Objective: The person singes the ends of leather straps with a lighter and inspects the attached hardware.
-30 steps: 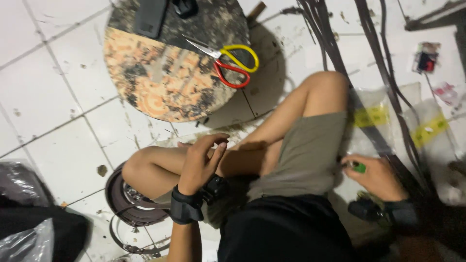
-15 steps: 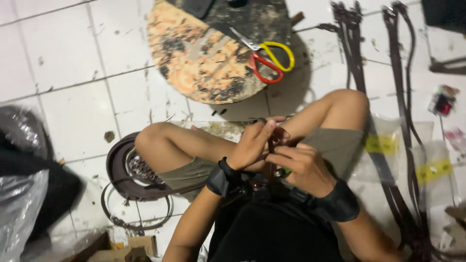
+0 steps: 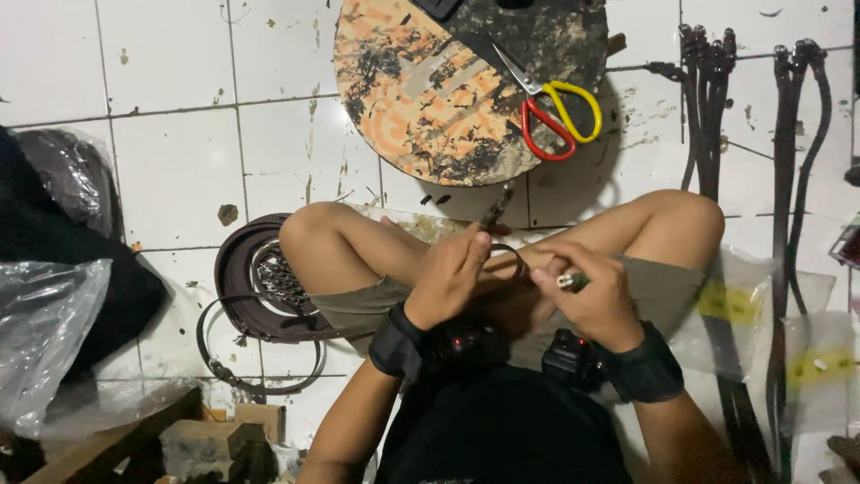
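Note:
I sit cross-legged on a white tiled floor. My left hand (image 3: 451, 278) pinches a thin dark strap (image 3: 495, 209) whose end sticks up above my fingers; the strap loops back toward my lap. My right hand (image 3: 593, 294) is closed around a small green lighter (image 3: 571, 281) with a metal top, held close beside the strap. Both wrists wear black bands. The two hands meet over my crossed legs.
A round stained wooden board (image 3: 452, 85) lies ahead with red-and-yellow scissors (image 3: 554, 108) on it. Coiled dark belts (image 3: 260, 296) lie by my left knee. Several straps (image 3: 708, 108) hang at the right. Plastic bags (image 3: 45, 332) at left, wooden blocks (image 3: 210, 439) below.
My right hand came from the floor at my right side to my lap with the lighter. Both hands now meet on the strap, and the view has shifted left.

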